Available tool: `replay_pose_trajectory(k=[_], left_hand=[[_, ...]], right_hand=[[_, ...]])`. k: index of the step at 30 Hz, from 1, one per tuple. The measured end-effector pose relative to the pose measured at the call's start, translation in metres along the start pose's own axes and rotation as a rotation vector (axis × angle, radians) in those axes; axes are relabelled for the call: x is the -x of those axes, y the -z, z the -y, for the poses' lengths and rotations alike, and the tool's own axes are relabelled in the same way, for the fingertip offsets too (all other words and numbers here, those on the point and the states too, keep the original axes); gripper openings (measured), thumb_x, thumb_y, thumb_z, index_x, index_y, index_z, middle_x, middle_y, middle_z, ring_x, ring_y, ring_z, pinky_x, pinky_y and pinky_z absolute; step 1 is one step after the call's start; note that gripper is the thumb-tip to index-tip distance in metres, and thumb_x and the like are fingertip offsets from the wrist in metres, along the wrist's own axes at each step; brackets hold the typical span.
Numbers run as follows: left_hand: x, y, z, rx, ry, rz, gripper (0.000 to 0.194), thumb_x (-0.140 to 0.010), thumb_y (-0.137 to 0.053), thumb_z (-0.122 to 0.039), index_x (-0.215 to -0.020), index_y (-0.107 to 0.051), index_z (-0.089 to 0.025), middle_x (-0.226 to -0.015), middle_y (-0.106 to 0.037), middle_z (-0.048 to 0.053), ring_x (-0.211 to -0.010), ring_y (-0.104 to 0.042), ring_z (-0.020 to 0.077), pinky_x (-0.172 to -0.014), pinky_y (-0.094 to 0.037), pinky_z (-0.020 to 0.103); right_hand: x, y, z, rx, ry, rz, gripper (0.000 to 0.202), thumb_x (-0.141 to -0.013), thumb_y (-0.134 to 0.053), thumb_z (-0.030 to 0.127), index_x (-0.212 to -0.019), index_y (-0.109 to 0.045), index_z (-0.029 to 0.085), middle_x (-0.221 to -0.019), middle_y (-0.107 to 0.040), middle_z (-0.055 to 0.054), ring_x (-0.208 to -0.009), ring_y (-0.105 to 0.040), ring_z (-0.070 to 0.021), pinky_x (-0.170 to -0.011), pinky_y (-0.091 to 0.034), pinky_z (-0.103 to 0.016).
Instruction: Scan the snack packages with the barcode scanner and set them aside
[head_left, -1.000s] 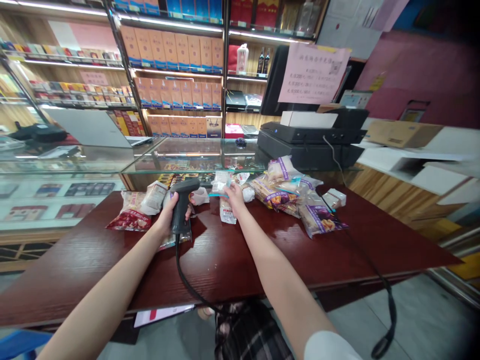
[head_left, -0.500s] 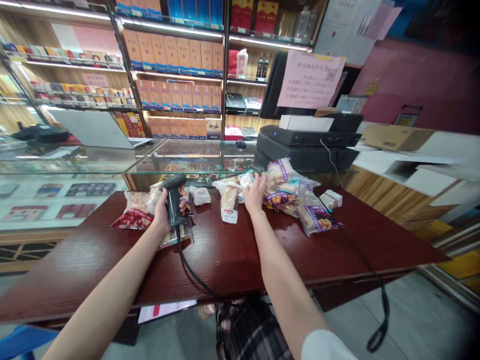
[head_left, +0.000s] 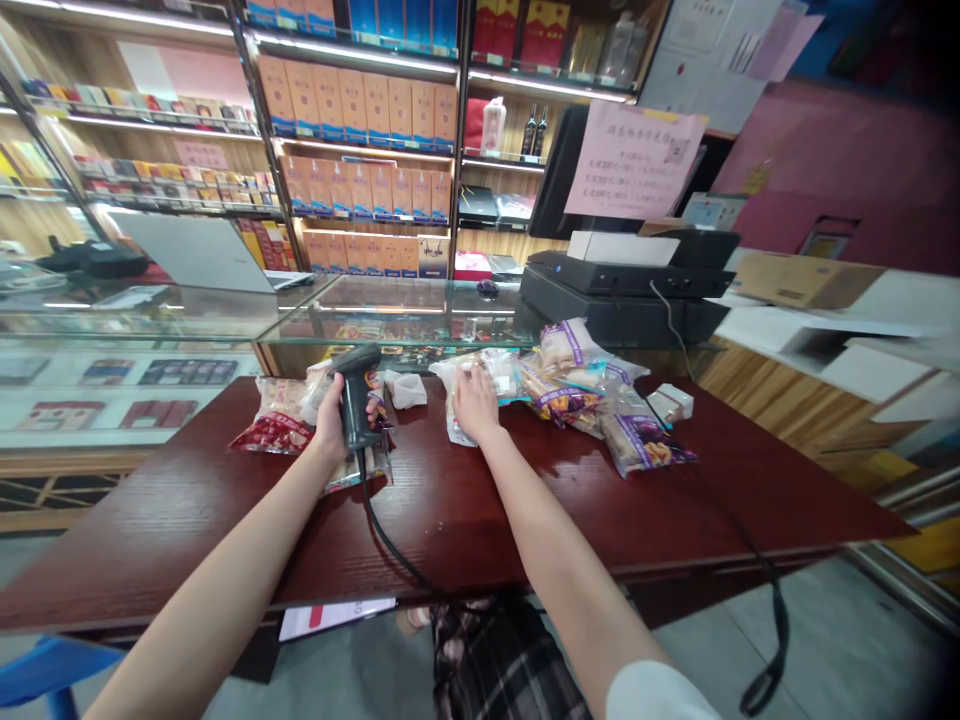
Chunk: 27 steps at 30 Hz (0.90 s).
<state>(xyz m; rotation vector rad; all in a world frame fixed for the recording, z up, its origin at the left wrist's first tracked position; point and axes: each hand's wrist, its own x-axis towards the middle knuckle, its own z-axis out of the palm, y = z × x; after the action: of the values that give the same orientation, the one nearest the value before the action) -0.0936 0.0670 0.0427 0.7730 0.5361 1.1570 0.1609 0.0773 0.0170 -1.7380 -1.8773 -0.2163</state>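
My left hand (head_left: 330, 415) is wrapped round the grip of a black handheld barcode scanner (head_left: 356, 400), whose cable (head_left: 390, 545) runs down over the table's near edge. Beneath and behind it lie a red and clear bag of food (head_left: 274, 415) and other packets, partly covered. My right hand (head_left: 476, 402) is on top of a small wrapped bread (head_left: 459, 432), fingers bent over it, so most of the wrapper is hidden. Just beyond its fingers is a clear packet with a white label (head_left: 504, 378). A crumpled white wrapper (head_left: 406, 390) sits between both hands.
Several purple-labelled bread bags (head_left: 634, 435) are piled on the right of the dark red table (head_left: 420, 520), beside a small white box (head_left: 671, 402). Behind stand a glass counter (head_left: 390, 295), a laptop (head_left: 199, 255) and a black till (head_left: 626, 290). A black strap (head_left: 772, 640) hangs off the right.
My right hand has moved left, from the clear packet near the bag pile onto the wrapped bread. My left hand still holds the scanner. The whole view has shifted slightly.
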Motion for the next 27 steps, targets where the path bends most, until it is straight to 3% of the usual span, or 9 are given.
replay_pose_trajectory(k=[4, 6, 10, 12, 16, 20, 23, 27], left_hand=[[0.001, -0.003, -0.001, 0.003, -0.010, -0.010, 0.056, -0.088, -0.047, -0.062, -0.103, -0.060, -0.010, -0.060, -0.055, 0.002, -0.046, -0.052, 0.0128, -0.042, -0.043, 0.022], [0.002, -0.005, -0.001, -0.014, -0.004, -0.020, 0.056, -0.089, -0.045, -0.062, -0.103, -0.060, -0.010, -0.059, -0.054, 0.002, -0.045, -0.052, 0.0130, -0.041, -0.042, 0.022], [0.002, -0.005, -0.001, -0.036, 0.005, -0.032, 0.057, -0.089, -0.044, -0.062, -0.102, -0.061, -0.010, -0.057, -0.054, 0.002, -0.044, -0.052, 0.0136, -0.040, -0.041, 0.022], [0.002, -0.003, 0.000, -0.031, 0.003, -0.026, 0.057, -0.088, -0.045, -0.062, -0.102, -0.061, -0.010, -0.058, -0.054, 0.002, -0.044, -0.052, 0.0135, -0.040, -0.041, 0.022], [0.001, -0.001, 0.000, -0.030, 0.013, -0.011, 0.058, -0.087, -0.046, -0.064, -0.102, -0.061, -0.010, -0.059, -0.055, 0.003, -0.045, -0.052, 0.0136, -0.041, -0.042, 0.023], [0.002, -0.002, 0.001, -0.039, 0.008, -0.008, 0.057, -0.086, -0.048, -0.063, -0.103, -0.061, -0.010, -0.060, -0.055, 0.003, -0.046, -0.053, 0.0140, -0.040, -0.041, 0.023], [0.002, -0.004, 0.000, -0.019, 0.018, -0.020, 0.057, -0.086, -0.049, -0.062, -0.105, -0.060, -0.010, -0.063, -0.057, 0.004, -0.048, -0.054, 0.0138, -0.040, -0.040, 0.022], [0.003, -0.005, -0.001, -0.012, 0.019, -0.021, 0.056, -0.086, -0.049, -0.063, -0.104, -0.060, -0.010, -0.061, -0.056, 0.003, -0.047, -0.053, 0.0130, -0.041, -0.041, 0.022]], right_hand=[[0.001, -0.003, 0.001, 0.017, -0.057, 0.015, 0.060, -0.088, -0.050, 0.024, -0.145, -0.037, 0.008, -0.142, -0.045, -0.021, -0.134, -0.038, -0.0321, -0.112, -0.028, -0.045], [-0.001, -0.001, 0.001, 0.006, -0.089, -0.008, 0.060, -0.085, -0.053, 0.027, -0.140, -0.041, 0.006, -0.136, -0.049, -0.022, -0.129, -0.040, -0.0321, -0.110, -0.030, -0.044], [-0.005, 0.000, 0.002, -0.004, -0.154, -0.034, 0.042, -0.080, -0.057, 0.026, -0.118, -0.054, 0.008, -0.124, -0.053, -0.021, -0.119, -0.047, -0.0315, -0.103, -0.037, -0.042], [-0.006, 0.000, 0.003, 0.001, -0.173, -0.046, 0.037, -0.080, -0.057, 0.025, -0.113, -0.055, 0.009, -0.127, -0.051, -0.022, -0.121, -0.046, -0.0318, -0.103, -0.037, -0.042], [-0.006, 0.005, 0.002, 0.028, -0.154, -0.046, 0.039, -0.080, -0.061, 0.028, -0.115, -0.055, 0.013, -0.139, -0.045, -0.020, -0.132, -0.037, -0.0347, -0.107, -0.033, -0.044], [-0.005, 0.011, -0.001, 0.007, -0.105, -0.027, 0.036, -0.081, -0.065, 0.028, -0.114, -0.057, 0.017, -0.124, -0.056, -0.014, -0.117, -0.048, -0.0301, -0.101, -0.039, -0.041], [-0.005, 0.013, -0.005, -0.017, -0.043, -0.072, 0.034, -0.083, -0.063, 0.027, -0.115, -0.058, 0.016, -0.119, -0.058, -0.013, -0.114, -0.047, -0.0290, -0.100, -0.039, -0.040], [-0.005, 0.016, -0.008, -0.029, -0.018, -0.156, 0.051, -0.085, -0.061, 0.024, -0.134, -0.049, 0.015, -0.126, -0.055, -0.014, -0.117, -0.043, -0.0288, -0.102, -0.036, -0.040]])
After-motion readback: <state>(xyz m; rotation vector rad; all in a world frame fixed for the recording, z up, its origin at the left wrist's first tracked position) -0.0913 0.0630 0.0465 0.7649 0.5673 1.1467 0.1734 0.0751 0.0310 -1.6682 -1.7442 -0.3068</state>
